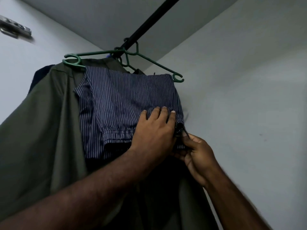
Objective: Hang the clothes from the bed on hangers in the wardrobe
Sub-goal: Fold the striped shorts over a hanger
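In the head view, seen from below, a black rail [149,22] runs across the top of the wardrobe, close under its grey ceiling. A green hanger [96,53] hooks over the rail, with more green hooks bunched beside it on the same rail. The striped garment [124,90], navy with thin pale lines, is folded over this hanger and hangs down in front of an olive garment [41,122], which spreads wide to the left and also drops away below. A darker piece of cloth [41,72] shows just behind the olive garment's upper left edge (too little of it is visible to tell what it is). The left hand [154,130] reaches up from the lower left and lies flat on the lower right part of the striped garment, fingers nearly straight and slightly spread, pressing the cloth without gripping it. The right hand [197,153] comes up from the lower right, just beside the left hand, its fingers curled and pinching the bunched right edge of the striped garment near the bottom corner. The pale wardrobe wall [249,80] stands to the right of the clothes, and a blurred metal fitting [15,29] sits on the panel at the upper left.
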